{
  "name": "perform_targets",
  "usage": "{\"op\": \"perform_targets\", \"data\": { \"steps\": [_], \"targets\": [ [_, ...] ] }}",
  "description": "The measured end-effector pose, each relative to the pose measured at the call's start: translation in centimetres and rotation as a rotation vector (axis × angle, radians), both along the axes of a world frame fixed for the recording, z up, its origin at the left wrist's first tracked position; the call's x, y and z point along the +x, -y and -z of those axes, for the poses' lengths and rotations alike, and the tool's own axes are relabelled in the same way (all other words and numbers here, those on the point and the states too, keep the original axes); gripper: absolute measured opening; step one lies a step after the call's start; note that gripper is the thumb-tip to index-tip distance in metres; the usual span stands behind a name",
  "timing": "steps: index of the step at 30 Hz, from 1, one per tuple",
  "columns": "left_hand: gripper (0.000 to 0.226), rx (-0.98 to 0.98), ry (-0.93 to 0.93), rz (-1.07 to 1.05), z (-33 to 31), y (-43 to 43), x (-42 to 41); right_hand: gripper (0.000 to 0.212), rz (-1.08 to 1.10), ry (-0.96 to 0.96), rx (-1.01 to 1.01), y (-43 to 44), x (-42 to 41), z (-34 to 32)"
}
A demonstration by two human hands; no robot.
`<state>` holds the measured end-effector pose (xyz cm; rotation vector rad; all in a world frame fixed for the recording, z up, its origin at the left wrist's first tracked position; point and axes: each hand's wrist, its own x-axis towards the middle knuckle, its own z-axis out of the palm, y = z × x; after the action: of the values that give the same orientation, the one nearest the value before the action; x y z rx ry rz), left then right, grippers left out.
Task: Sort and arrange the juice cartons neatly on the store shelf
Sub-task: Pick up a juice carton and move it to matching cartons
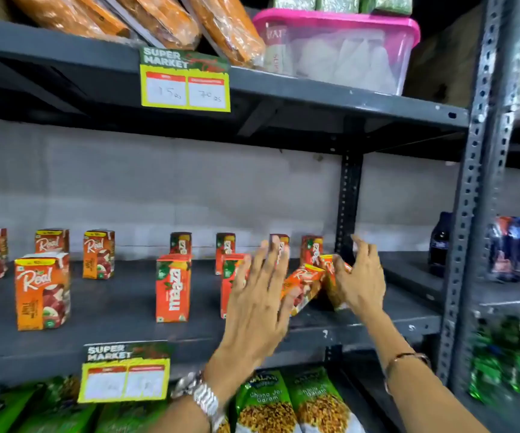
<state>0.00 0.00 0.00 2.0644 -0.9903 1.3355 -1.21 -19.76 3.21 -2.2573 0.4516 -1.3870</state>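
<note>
Several orange "Real" juice cartons [42, 290] stand upright on the left of the dark grey metal shelf [111, 310]. Red "Maaza" cartons [173, 287] stand in two rows at the middle. Two more cartons lean tilted at the right: one [303, 284] between my hands, one [333, 276] against my right palm. My left hand [258, 295] is open with its fingers spread, partly hiding an upright Maaza carton [229, 276]. My right hand [360, 276] also has spread fingers, its thumb side touching the tilted carton without closing around it.
A perforated upright post [471, 214] bounds the shelf on the right, with dark bottles [439, 242] beyond it. Green snack packs [265, 401] fill the shelf below. Above are a pink-lidded tub [339, 45] and wrapped orange packs [165, 20]. Yellow price tags [185, 81] hang from the shelf edges.
</note>
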Motion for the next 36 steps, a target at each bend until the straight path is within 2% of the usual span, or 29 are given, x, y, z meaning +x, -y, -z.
{"op": "perform_targets", "data": {
  "steps": [4,8,13,17,20,23,26,30,36],
  "targets": [
    [0.058,0.269,-0.006,-0.079,4.8,2.0,-0.5,0.04,-0.101,-0.088,0.22,3.2,-2.0,2.7],
    [0.061,0.298,-0.016,-0.196,5.6,2.4,0.9,0.036,-0.234,-0.145,0.327,4.5,-2.5,3.0],
    [0.065,0.301,-0.043,-0.238,6.4,3.1,1.6,0.047,-0.267,-0.346,0.41,5.0,-1.3,2.4],
    [0.064,0.303,-0.038,-0.264,6.4,3.4,1.7,0.054,-0.387,-0.355,0.588,5.9,-1.2,2.2],
    [0.064,0.319,-0.031,-0.28,6.5,3.5,1.6,0.059,-0.448,-0.265,0.718,6.2,-1.8,2.5],
    [0.064,0.335,-0.009,-0.299,6.3,3.6,1.6,0.052,-0.54,-0.172,0.816,6.3,-2.9,2.8],
    [0.063,0.329,-0.003,-0.285,6.0,3.7,1.2,0.047,-0.586,-0.098,0.787,6.0,-4.3,3.0],
    [0.059,0.265,0.016,-0.199,5.1,2.8,-0.1,0.048,-0.552,0.099,0.711,4.6,-5.8,2.7],
    [0.052,0.142,0.109,-0.16,3.2,-3.4,-0.9,0.049,-0.66,0.276,0.554,-2.2,-6.1,-1.0]
  ]
}}
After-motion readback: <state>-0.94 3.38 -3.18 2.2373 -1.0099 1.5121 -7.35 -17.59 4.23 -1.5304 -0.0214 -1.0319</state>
